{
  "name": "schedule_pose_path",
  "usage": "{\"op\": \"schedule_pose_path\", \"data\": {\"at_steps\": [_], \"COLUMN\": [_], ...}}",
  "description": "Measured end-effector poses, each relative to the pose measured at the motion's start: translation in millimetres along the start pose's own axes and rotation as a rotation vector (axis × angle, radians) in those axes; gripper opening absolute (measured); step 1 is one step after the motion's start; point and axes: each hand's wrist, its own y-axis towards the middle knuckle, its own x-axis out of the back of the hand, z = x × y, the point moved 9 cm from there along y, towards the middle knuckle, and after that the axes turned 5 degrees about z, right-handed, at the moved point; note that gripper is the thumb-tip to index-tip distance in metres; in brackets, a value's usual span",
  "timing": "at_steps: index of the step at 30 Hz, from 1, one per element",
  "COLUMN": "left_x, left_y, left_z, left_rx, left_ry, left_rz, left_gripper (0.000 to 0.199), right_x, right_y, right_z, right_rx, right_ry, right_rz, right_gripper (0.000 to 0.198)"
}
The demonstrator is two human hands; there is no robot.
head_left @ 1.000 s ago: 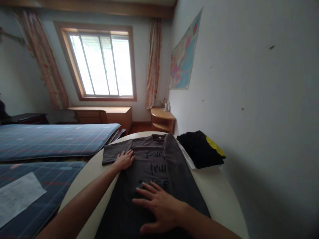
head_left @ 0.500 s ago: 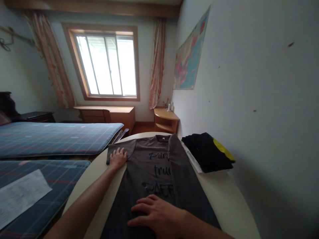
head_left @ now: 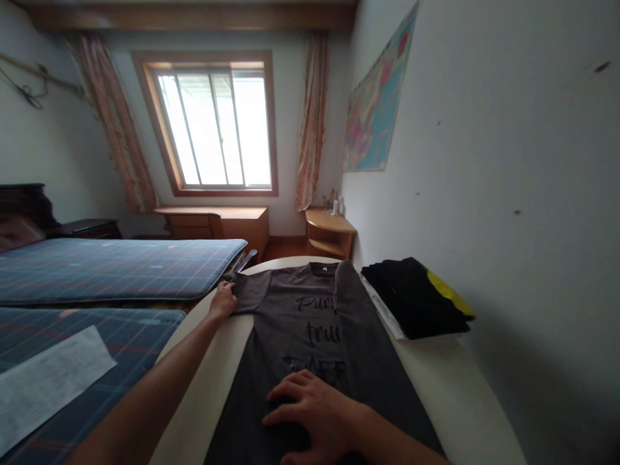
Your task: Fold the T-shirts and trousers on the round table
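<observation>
A dark grey T-shirt [head_left: 295, 329] with black lettering lies on a round pale table [head_left: 465, 387], its collar at the far end. Its right side is folded inward over part of the lettering. At the outer end of the left sleeve [head_left: 252, 290], my left hand [head_left: 224, 299] has its fingers closed on the cloth. My right hand [head_left: 320, 410] rests on the lower front of the shirt with fingers apart, just below the lettering, holding nothing.
On the table's right side lies a folded black and yellow garment stack [head_left: 416, 297] beside the wall. Two plaid mattresses [head_left: 130, 268] stand to the left, the nearer one with a paper sheet [head_left: 53, 381] on it. Wooden desks [head_left: 237, 226] stand under the window.
My left hand has gone from lying flat on the sleeve to gripping its outer edge. The right hand stays on the shirt. The view has shifted slightly left.
</observation>
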Motion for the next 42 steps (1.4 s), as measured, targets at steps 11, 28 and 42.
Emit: {"op": "schedule_pose_path", "data": {"at_steps": [11, 28, 42], "left_x": [44, -27, -36], "left_y": [-51, -77, -80], "left_z": [-147, -56, -68], "left_rx": [-0.562, -0.075, -0.187], "left_ry": [-0.136, -0.161, -0.167], "left_rz": [-0.097, 0.007, -0.005], "left_gripper": [0.061, 0.035, 0.044], "right_x": [3, 35, 97], "right_y": [2, 20, 27], "right_z": [2, -40, -236], "right_rx": [-0.01, -0.283, -1.013], "right_ry": [0.026, -0.047, -0.065], "right_rz": [0.007, -0.2, -0.389], "right_gripper": [0.058, 0.028, 0.042]}}
